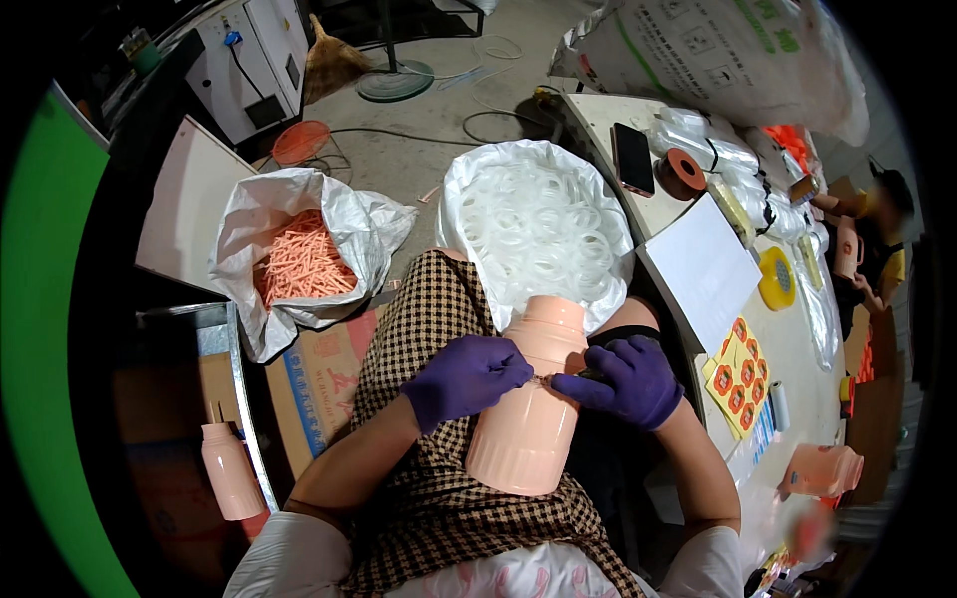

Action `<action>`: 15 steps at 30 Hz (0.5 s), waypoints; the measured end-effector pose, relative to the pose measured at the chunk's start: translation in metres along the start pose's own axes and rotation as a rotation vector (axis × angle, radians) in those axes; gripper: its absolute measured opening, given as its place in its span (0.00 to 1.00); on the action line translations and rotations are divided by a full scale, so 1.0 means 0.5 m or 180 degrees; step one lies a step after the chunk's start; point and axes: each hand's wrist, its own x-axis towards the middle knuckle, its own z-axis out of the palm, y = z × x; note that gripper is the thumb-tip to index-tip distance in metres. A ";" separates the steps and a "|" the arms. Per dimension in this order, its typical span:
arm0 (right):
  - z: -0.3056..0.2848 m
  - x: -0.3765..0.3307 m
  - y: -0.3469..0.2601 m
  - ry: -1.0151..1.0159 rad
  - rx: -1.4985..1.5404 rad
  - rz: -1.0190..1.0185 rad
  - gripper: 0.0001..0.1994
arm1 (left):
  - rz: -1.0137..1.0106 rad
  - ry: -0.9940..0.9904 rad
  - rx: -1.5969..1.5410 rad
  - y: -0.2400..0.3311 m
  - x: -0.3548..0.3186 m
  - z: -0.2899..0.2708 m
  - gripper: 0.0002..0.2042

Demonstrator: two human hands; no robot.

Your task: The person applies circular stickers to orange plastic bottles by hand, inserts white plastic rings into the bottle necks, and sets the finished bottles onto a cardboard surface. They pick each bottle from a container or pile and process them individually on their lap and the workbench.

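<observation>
A peach plastic thermos flask body [523, 439] lies across my lap, its narrower neck pointing away from me. I wear purple gloves. My left hand [467, 381] is closed in a pinch at the flask's middle; what its fingertips hold is too small to make out. From the other side my right hand [630, 384] is closed around a small dark-handled tool [595, 375], its thumb stretched toward the left fingertips. A thin bit lies between the two hands against the flask wall, and its kind is unclear.
Ahead stands a white sack of clear plastic rings [543, 224]; left of it, a sack of peach sticks [307, 261]. Another peach flask [231, 473] is at lower left. The right-hand table [623, 204] bears a phone [632, 159], tape and stickers. A co-worker [877, 234] is far right.
</observation>
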 end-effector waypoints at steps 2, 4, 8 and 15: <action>0.008 -0.004 0.003 0.0049 0.0009 0.0005 0.33 | -0.0002 0.0180 0.0394 0.005 0.000 0.008 0.13; 0.011 -0.008 0.005 0.0026 0.0072 0.0022 0.33 | 0.0078 0.0327 0.0698 0.012 -0.001 0.013 0.13; 0.012 -0.012 0.007 0.0021 0.0096 0.0009 0.32 | 0.0199 0.0466 0.1146 0.027 -0.006 0.019 0.12; 0.010 -0.013 0.009 -0.0103 0.0209 0.0105 0.30 | -0.0045 0.0375 0.1745 0.055 0.005 0.031 0.17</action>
